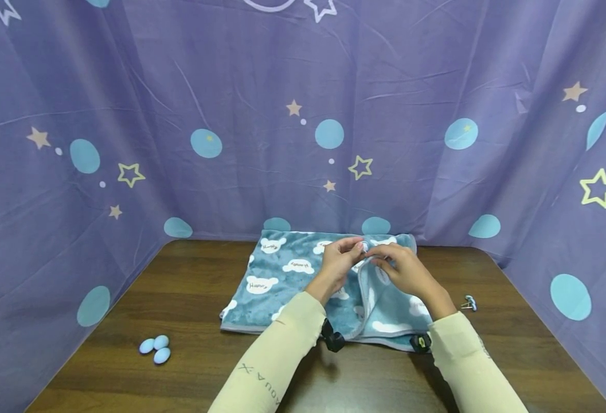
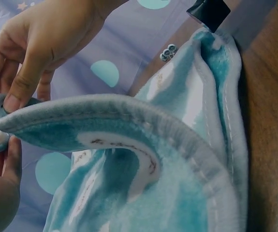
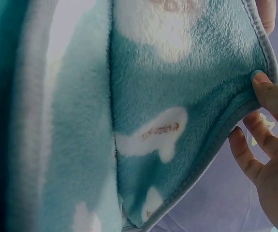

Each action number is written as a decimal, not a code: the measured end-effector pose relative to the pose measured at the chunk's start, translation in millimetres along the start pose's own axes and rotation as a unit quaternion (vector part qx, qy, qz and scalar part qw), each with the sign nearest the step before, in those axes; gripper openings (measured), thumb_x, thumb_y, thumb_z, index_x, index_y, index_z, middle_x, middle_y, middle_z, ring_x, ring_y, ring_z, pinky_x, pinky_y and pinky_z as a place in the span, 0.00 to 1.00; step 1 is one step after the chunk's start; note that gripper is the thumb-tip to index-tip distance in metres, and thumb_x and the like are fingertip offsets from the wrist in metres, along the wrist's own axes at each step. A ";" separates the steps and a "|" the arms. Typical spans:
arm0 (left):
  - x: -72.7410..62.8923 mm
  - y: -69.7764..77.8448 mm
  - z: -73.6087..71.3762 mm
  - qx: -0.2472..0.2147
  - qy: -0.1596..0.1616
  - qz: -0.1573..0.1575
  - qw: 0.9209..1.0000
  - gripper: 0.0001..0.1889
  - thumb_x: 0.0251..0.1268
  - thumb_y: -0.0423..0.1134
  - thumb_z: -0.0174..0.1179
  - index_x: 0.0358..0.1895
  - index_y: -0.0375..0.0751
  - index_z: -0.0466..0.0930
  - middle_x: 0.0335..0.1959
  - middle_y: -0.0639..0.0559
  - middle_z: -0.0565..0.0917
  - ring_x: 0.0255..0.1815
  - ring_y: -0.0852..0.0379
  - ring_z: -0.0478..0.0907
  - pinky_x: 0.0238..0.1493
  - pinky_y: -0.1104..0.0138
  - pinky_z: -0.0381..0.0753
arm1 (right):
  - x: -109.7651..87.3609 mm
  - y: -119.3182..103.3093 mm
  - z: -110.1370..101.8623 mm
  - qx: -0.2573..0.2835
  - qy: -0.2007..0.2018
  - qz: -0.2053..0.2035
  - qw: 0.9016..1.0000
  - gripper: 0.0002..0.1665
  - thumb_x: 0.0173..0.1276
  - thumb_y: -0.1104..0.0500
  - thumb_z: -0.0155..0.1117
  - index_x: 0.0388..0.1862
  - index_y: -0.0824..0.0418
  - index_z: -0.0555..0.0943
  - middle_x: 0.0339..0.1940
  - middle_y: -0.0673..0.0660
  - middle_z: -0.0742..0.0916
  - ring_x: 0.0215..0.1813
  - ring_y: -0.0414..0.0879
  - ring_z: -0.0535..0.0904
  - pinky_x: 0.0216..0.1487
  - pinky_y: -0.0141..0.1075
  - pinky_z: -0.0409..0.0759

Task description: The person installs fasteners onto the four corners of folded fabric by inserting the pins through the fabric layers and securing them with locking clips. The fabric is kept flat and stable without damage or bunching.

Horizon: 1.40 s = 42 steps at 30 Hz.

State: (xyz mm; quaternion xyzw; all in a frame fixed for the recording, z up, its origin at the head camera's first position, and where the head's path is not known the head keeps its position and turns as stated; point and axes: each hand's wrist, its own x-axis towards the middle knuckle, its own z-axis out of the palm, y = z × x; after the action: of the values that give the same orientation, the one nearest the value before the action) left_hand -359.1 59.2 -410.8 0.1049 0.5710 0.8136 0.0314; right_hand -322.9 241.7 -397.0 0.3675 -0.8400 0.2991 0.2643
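A teal blanket (image 1: 282, 292) with white bear-head prints and a grey-blue bound edge lies folded on the table. My right hand (image 1: 403, 269) pinches a raised corner of it between thumb and fingers; the thumb (image 3: 262, 79) lies on the plush side in the right wrist view. Close beside that corner, my left hand (image 1: 337, 261) holds a small, rounded, pale blue piece (image 2: 0, 140) in its fingertips. In the left wrist view the piece sits just below the lifted corner, and much of the left hand is out of frame.
Several pale blue egg-shaped pieces (image 1: 161, 355) lie on the wooden table (image 1: 189, 287) at the left. To the right of the blanket are small blue-headed pieces with thin stems (image 1: 469, 303). A purple curtain (image 1: 261, 172) with stars and dots surrounds the table.
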 end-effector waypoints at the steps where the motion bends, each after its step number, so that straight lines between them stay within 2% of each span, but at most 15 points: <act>1: -0.2 -0.1 0.3 -0.002 -0.001 0.004 1.000 0.15 0.73 0.29 0.61 0.58 0.25 0.81 0.43 0.44 0.85 0.39 0.57 0.86 0.53 0.63 0.84 | 0.1 -0.2 0.0 0.000 0.001 -0.001 1.000 0.13 0.66 0.70 0.71 0.48 0.59 0.88 0.44 0.49 0.91 0.45 0.44 0.85 0.45 0.44 0.84; 5: -1.8 -0.7 -0.4 -0.004 -0.007 0.014 1.000 0.15 0.73 0.28 0.61 0.58 0.23 0.80 0.42 0.44 0.85 0.40 0.55 0.87 0.54 0.62 0.84 | 0.3 -0.8 -0.1 0.000 0.002 0.002 1.000 0.13 0.66 0.69 0.71 0.48 0.58 0.88 0.44 0.49 0.91 0.45 0.44 0.85 0.45 0.44 0.84; 10: -3.0 -2.2 -2.3 0.022 -0.019 0.032 0.999 0.15 0.71 0.29 0.63 0.57 0.25 0.82 0.43 0.45 0.86 0.41 0.56 0.86 0.54 0.63 0.84 | 0.4 -2.1 0.2 0.003 -0.001 0.016 1.000 0.13 0.67 0.68 0.71 0.49 0.58 0.88 0.45 0.49 0.91 0.45 0.43 0.85 0.46 0.44 0.85; 14: -3.5 -2.9 -1.9 0.040 -0.018 0.055 0.998 0.14 0.69 0.29 0.66 0.54 0.26 0.84 0.42 0.45 0.88 0.41 0.57 0.86 0.53 0.63 0.84 | 0.4 -3.3 -0.8 0.007 0.012 0.028 1.000 0.12 0.67 0.68 0.71 0.48 0.59 0.86 0.41 0.50 0.90 0.41 0.43 0.85 0.43 0.44 0.85; 17: -3.8 -2.6 -1.2 0.034 -0.011 0.062 0.997 0.14 0.67 0.29 0.68 0.53 0.25 0.84 0.41 0.45 0.88 0.39 0.58 0.86 0.51 0.63 0.85 | 0.0 -3.2 -1.9 0.006 0.030 0.035 0.999 0.11 0.65 0.68 0.73 0.46 0.60 0.85 0.36 0.49 0.89 0.38 0.42 0.85 0.41 0.44 0.85; 19: -4.2 -2.4 -0.8 0.029 -0.006 0.062 0.998 0.14 0.66 0.28 0.69 0.52 0.25 0.85 0.40 0.45 0.89 0.38 0.58 0.87 0.50 0.63 0.85 | -0.2 -3.2 -2.8 0.005 0.042 0.038 0.998 0.10 0.64 0.68 0.74 0.43 0.60 0.85 0.34 0.48 0.89 0.36 0.42 0.84 0.40 0.45 0.85; 26: -6.2 -2.8 -0.8 0.065 -0.013 0.064 0.996 0.11 0.63 0.30 0.72 0.47 0.31 0.88 0.38 0.49 0.89 0.37 0.62 0.83 0.42 0.70 0.83 | -1.2 -1.4 -4.3 0.008 0.052 0.058 0.997 0.09 0.63 0.68 0.75 0.40 0.59 0.85 0.30 0.47 0.87 0.33 0.41 0.83 0.38 0.46 0.85; 32: -9.1 -1.6 -1.4 0.060 -0.038 0.035 0.997 0.16 0.69 0.37 0.68 0.53 0.29 0.86 0.41 0.49 0.87 0.40 0.60 0.84 0.47 0.65 0.85 | -1.5 -1.0 -7.9 0.008 0.034 0.077 0.996 0.07 0.66 0.65 0.74 0.42 0.58 0.86 0.31 0.47 0.88 0.33 0.41 0.83 0.39 0.43 0.85; 34: -11.5 -1.0 -1.8 0.074 -0.051 0.030 0.996 0.18 0.71 0.41 0.68 0.56 0.31 0.85 0.43 0.49 0.87 0.42 0.59 0.84 0.47 0.64 0.85 | -2.0 -0.2 -10.5 0.007 0.027 0.084 0.996 0.07 0.67 0.64 0.73 0.43 0.58 0.86 0.31 0.47 0.88 0.34 0.41 0.84 0.39 0.43 0.85; 36: -15.2 0.4 -2.5 0.108 -0.061 0.036 0.992 0.19 0.70 0.43 0.69 0.58 0.36 0.84 0.46 0.50 0.86 0.45 0.58 0.84 0.46 0.63 0.86 | -2.8 0.6 -13.7 0.004 0.022 0.093 0.995 0.08 0.68 0.64 0.73 0.45 0.58 0.86 0.32 0.48 0.89 0.35 0.42 0.85 0.40 0.44 0.85; 38: -20.3 2.8 -4.3 0.169 -0.073 0.051 0.982 0.20 0.67 0.44 0.71 0.59 0.41 0.84 0.49 0.50 0.85 0.46 0.57 0.84 0.44 0.63 0.86 | -3.3 1.5 -15.8 0.001 0.021 0.103 0.994 0.08 0.68 0.63 0.73 0.45 0.59 0.87 0.33 0.49 0.89 0.35 0.44 0.85 0.40 0.45 0.85; 42: -29.1 9.4 -6.3 0.298 -0.093 0.100 0.945 0.19 0.67 0.41 0.71 0.60 0.47 0.83 0.49 0.50 0.87 0.44 0.57 0.84 0.41 0.65 0.85 | -4.6 4.1 -18.7 -0.001 0.020 0.121 0.993 0.08 0.67 0.63 0.73 0.45 0.59 0.87 0.32 0.49 0.89 0.35 0.44 0.84 0.39 0.45 0.84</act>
State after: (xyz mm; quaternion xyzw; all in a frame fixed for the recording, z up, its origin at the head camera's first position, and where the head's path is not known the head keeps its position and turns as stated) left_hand -331.3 45.2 -407.9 0.2408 0.7687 0.5917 -0.0297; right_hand -319.2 259.1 -388.6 0.2572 -0.8731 0.3350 0.2434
